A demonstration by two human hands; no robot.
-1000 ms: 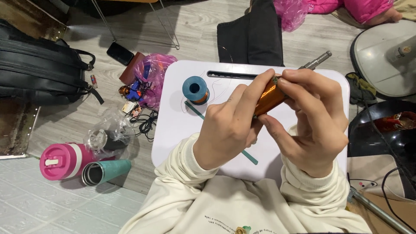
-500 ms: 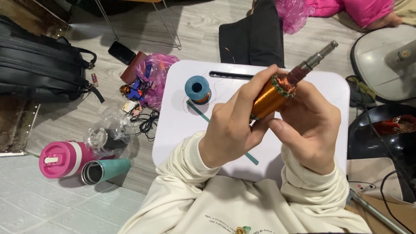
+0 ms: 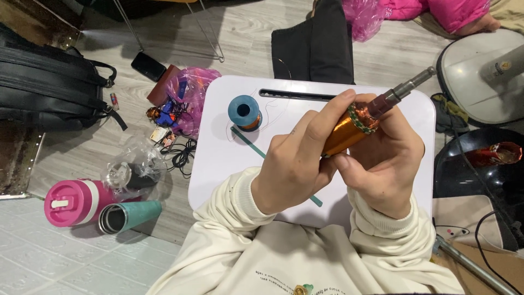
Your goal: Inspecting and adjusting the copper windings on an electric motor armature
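Both hands hold a copper-wound motor rotor with a grey metal shaft pointing up and to the right, above a small white table. My left hand wraps the copper body from the left, fingers over its top. My right hand grips it from the right and below, thumb against the coil. A blue spool of copper wire stands on the table to the left. A thin teal strip lies beside it, partly hidden under my left hand.
On the floor to the left lie a black backpack, a pink bottle, a teal cup, a clear bag and a pink bag of small parts. A white fan base and a black stool stand at the right.
The rotor has tilted so its shaft sticks out to the upper right, and more of the copper coil shows. Both hands shifted slightly down and right around it.
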